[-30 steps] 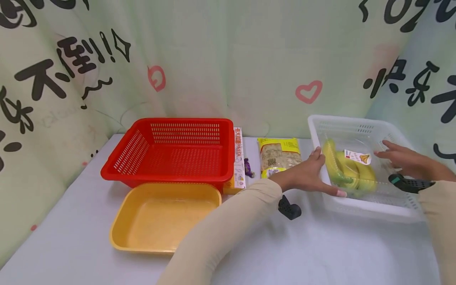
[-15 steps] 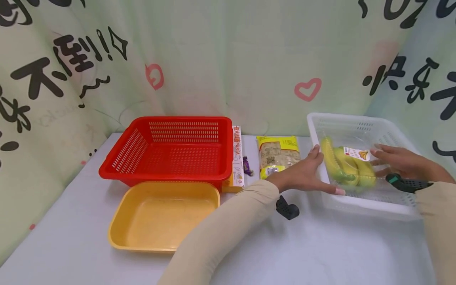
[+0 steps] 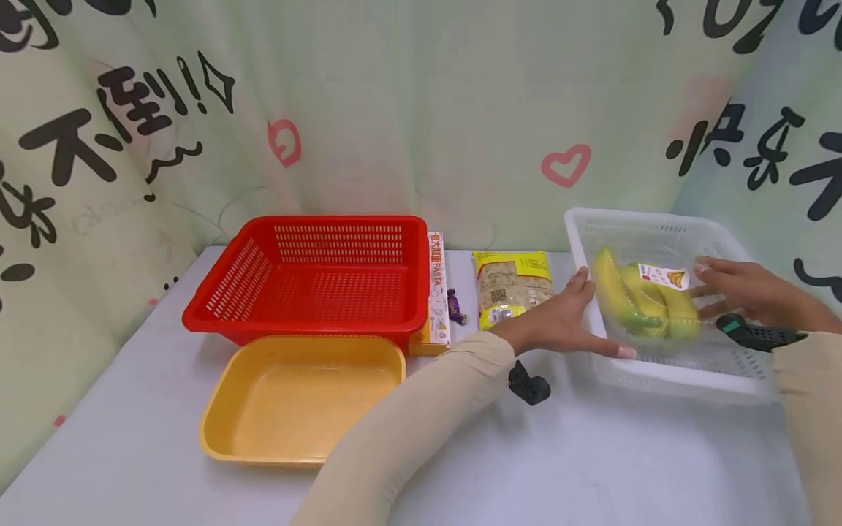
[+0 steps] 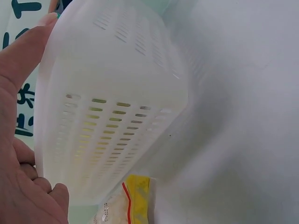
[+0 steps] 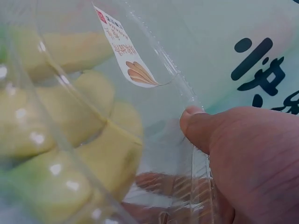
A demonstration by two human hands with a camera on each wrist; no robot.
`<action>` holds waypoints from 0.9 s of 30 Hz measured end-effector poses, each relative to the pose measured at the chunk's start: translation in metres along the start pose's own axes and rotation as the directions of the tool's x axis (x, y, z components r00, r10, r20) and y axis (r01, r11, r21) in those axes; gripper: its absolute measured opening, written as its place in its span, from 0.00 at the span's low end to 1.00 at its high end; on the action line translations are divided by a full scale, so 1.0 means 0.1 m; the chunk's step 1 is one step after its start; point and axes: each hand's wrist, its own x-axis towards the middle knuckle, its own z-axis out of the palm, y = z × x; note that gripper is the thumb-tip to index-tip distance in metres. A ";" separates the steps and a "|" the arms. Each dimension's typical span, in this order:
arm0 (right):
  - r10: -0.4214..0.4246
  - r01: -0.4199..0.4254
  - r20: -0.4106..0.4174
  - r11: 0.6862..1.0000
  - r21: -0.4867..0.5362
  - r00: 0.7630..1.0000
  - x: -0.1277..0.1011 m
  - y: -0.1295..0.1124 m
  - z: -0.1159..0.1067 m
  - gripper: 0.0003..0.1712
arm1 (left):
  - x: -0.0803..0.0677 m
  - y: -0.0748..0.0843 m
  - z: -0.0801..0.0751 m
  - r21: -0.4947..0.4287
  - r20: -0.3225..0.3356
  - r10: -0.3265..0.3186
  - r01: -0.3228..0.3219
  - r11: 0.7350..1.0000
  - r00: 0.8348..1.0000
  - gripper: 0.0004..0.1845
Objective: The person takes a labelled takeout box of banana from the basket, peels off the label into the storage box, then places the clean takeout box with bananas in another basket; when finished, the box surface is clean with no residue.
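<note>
A clear plastic box of bananas with a white label sits within the white perforated basket on the right. My right hand pinches the box's right edge. In the right wrist view the thumb lies on the clear rim, and fingers show through the plastic beneath. My left hand holds the basket's left rim. The left wrist view shows its thumb and curled fingers along that rim, with the slotted basket wall beside them. The underside of the box is hidden in the head view.
A red basket stands at the back left, with a yellow tray in front. Between the baskets lie a pasta box, a small purple wrapped item and a yellow-topped bag. A curtain hangs behind.
My right hand has moved left to the banana box and taken hold of its right edge. The box has shifted slightly upward and right. My left hand has stayed on the basket.
</note>
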 end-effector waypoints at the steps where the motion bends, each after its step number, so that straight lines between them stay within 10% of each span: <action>1: 0.001 -0.001 -0.015 1.000 -0.011 1.000 -0.01 -0.02 -0.01 0.49 | 0.00 0.00 0.00 0.003 -0.004 0.001 -0.001 1.000 1.000 0.59; 27: -0.137 0.131 -0.328 0.991 -0.040 0.935 -0.28 -0.57 -0.15 0.53 | 0.01 0.02 -0.08 0.057 0.013 0.034 -0.035 0.998 0.999 0.58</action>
